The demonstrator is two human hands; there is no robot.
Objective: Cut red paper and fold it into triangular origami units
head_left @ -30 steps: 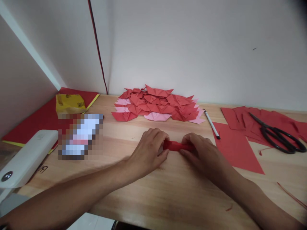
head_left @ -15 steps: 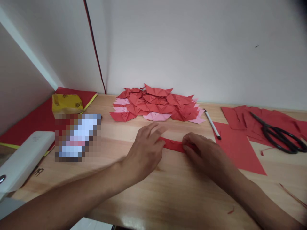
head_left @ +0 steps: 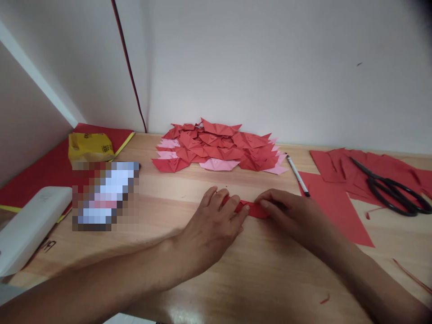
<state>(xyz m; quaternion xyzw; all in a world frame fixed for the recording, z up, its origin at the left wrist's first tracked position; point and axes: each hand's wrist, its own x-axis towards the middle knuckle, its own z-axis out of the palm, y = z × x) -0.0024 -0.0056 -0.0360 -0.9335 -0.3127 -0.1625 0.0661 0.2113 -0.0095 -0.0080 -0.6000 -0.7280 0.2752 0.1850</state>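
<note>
A narrow folded strip of red paper [head_left: 258,210] lies on the wooden table in front of me. My left hand [head_left: 219,220] rests over its left part, fingers bent and pressing it down. The right end is pinched between the thumb and fingers of my right hand [head_left: 286,211]; the fingertips partly cover it. Behind both hands, against the wall, is a pile of folded red and pink paper pieces [head_left: 216,153] with pointed ends. A flat red paper sheet [head_left: 340,211] lies just right of my right hand.
A white marker [head_left: 297,173] touches the sheet. Black-handled scissors [head_left: 388,184] lie on red papers [head_left: 327,164] at right. At left are a blurred phone [head_left: 108,193], a white oblong device [head_left: 40,225] and a yellow packet [head_left: 91,147]. Paper scraps [head_left: 325,299] dot the table.
My left hand has shifted right along the strip, its fingers coming down onto the paper. My right hand stays at the strip's right end.
</note>
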